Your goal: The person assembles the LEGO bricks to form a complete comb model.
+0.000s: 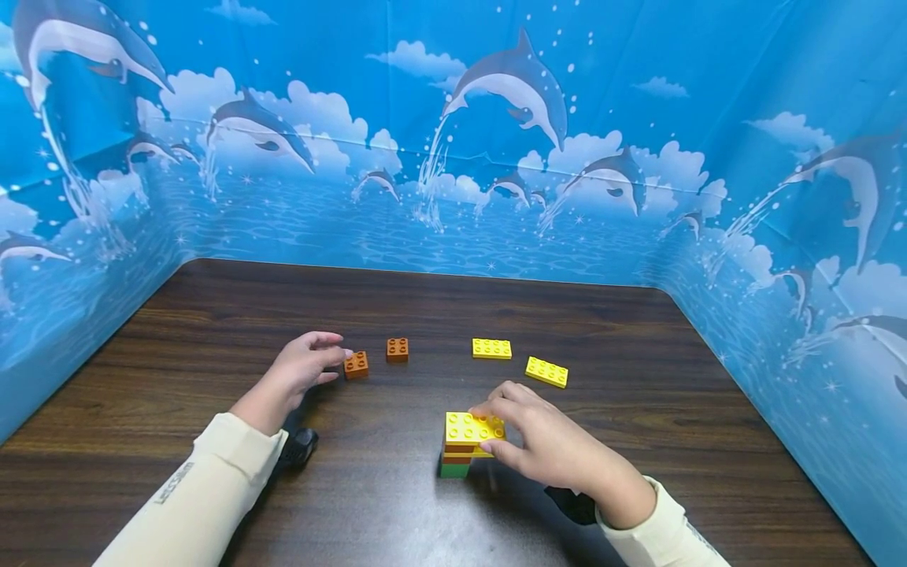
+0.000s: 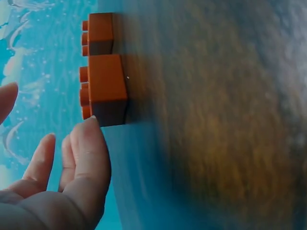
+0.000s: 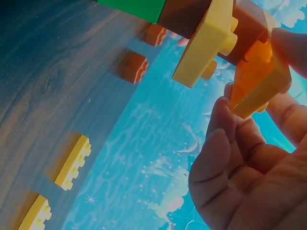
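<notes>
A big blue cloth (image 1: 453, 228) stands up around the back and sides, with dolphins jumping over the sea (some are big and some are tiny). In front of it is the dark brown wooden table (image 1: 383, 504). Two cream sleeves come in from the bottom, the left sleeve (image 1: 205, 488) and the right sleeve (image 1: 666, 528).

The right hand (image 1: 542, 433) is at a little block tower. Its thumb and fingers pinch the top yellow block (image 1: 460, 429). The left hand (image 1: 301, 374) is over on the other side, with its fingers apart and nothing held in them. Its fingertips are right by an orange-brown block, but I cannot tell if they touch it.

The tower (image 1: 457, 458) stands on the table in front of the person. It has a green block (image 1: 455, 471) at the bottom, then orange-brown, yellow, orange-brown, and yellow on top. The yellow ones stick out to the right.

Past the tower lie two long yellow blocks, one farther back (image 1: 492, 349) and one tilted (image 1: 546, 372). The smallest are two orange-brown blocks, one by the left hand (image 1: 357, 365) and one just behind it to the right (image 1: 397, 350). All four have their bumps up.
</notes>
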The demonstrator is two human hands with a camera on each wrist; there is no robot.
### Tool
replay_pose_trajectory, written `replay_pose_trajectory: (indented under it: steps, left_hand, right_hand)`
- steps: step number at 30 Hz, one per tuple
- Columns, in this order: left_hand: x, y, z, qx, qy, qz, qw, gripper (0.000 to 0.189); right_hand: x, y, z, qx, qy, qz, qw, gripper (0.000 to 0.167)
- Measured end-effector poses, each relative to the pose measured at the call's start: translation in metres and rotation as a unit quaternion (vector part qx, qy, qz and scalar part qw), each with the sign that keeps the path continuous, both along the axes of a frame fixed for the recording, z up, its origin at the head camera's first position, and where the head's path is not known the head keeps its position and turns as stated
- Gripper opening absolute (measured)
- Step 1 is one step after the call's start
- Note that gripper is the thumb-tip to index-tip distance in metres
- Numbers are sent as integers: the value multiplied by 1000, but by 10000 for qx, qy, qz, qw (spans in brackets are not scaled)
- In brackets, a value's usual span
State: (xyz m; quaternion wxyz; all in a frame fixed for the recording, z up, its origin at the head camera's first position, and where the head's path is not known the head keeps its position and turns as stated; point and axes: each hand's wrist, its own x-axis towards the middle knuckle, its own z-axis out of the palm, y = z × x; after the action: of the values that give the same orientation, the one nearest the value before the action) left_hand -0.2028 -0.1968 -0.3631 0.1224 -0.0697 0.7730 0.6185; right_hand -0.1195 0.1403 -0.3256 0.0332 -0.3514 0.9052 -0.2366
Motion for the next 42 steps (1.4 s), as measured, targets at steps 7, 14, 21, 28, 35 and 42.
replay_pose_trajectory:
  steps: [7,14,21,28,35,42]
  left_hand:
    - [-7,0,-7,-387,-227,-139,9989,57]
    - [-12,2,-8,-708,-336,-219,9967,56]
    - [-17,6,-7,-1035,-454,-358,9929,55]
    - [-18,12,-6,-1389,-443,-285,9889,53]
    - [-17,16,-5,-1653,-268,-231,9856,49]
    - [-18,20,-6,-1913,-208,-178,9812,46]
  right_hand:
    - [-1,0,0,21,40,17,10000,35]
    - [-1,0,0,40,54,8,10000,35]
    - [-1,0,1,62,33,-23,10000,36]
    - [-1,1,2,64,47,-3,10000,35]
    - [-1,1,2,65,92,28,9999,35]
    - [-1,0,2,104,30,-2,9999,35]
